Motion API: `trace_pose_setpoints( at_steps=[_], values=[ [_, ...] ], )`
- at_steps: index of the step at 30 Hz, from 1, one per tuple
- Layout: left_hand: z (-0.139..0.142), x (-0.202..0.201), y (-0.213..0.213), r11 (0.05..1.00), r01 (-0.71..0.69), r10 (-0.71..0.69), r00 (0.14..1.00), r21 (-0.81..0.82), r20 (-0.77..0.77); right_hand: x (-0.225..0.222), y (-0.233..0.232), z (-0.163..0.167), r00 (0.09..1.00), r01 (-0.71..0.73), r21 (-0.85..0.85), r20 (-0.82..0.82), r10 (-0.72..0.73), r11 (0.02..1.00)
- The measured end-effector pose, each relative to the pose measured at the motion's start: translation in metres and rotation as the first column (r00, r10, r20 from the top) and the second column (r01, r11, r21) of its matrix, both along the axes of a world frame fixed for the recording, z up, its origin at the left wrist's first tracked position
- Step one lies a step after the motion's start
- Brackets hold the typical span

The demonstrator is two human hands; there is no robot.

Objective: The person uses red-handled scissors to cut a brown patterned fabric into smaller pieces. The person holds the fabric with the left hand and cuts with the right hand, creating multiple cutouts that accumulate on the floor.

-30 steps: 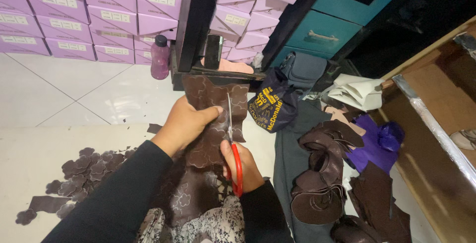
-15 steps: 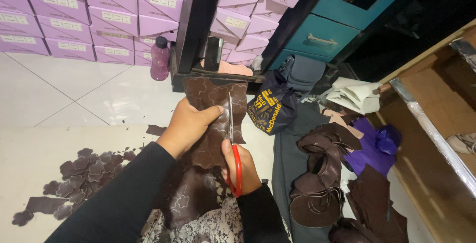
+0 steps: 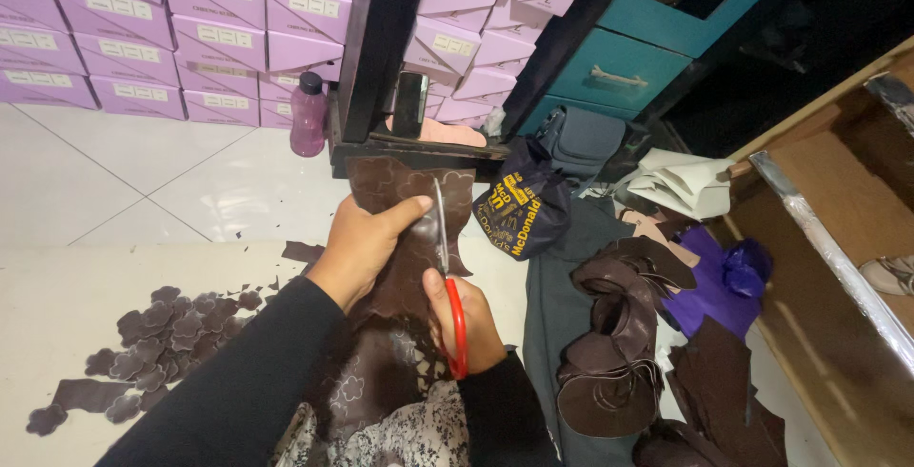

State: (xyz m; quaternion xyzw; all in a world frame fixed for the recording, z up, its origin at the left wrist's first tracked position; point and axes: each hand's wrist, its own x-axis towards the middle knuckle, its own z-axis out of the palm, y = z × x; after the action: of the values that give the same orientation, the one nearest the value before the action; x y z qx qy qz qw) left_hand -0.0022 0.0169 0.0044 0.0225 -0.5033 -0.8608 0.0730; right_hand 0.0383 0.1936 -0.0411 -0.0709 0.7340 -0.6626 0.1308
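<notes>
Right hand (image 3: 468, 319): closed through the red handles of the scissors (image 3: 447, 277), blades set into the leather.
Left hand (image 3: 367, 243): grip pinched on the brown leather sheet (image 3: 405, 191), held up over the lap.
Floor: cut flower shapes (image 3: 157, 334) are piled at the left.

Dark brown leather sheet (image 3: 405, 238) with flower outlines; red-handled scissors (image 3: 451, 286); lilac boxes (image 3: 190, 39) far left; teal cabinet (image 3: 657, 39) far right; purple bottle (image 3: 308, 115).
</notes>
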Motion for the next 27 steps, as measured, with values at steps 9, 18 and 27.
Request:
trace_pose_setpoints(
  at_steps=[9,18,27],
  values=[
    [-0.001,0.001,0.004,0.997,0.053,-0.05,0.998,-0.059,0.049,-0.005,0.002,-0.007,0.999,0.002,-0.006,0.05,-0.001,1.0],
    [-0.004,-0.001,0.011,0.999,0.038,-0.038,0.999,-0.005,0.031,-0.005,0.0,-0.011,0.998,0.031,-0.102,0.056,-0.026,0.994],
    [-0.006,0.002,0.013,0.999,0.037,-0.037,0.999,0.02,0.025,-0.002,-0.004,-0.009,0.999,0.049,0.006,0.016,-0.049,0.999]
  ],
)
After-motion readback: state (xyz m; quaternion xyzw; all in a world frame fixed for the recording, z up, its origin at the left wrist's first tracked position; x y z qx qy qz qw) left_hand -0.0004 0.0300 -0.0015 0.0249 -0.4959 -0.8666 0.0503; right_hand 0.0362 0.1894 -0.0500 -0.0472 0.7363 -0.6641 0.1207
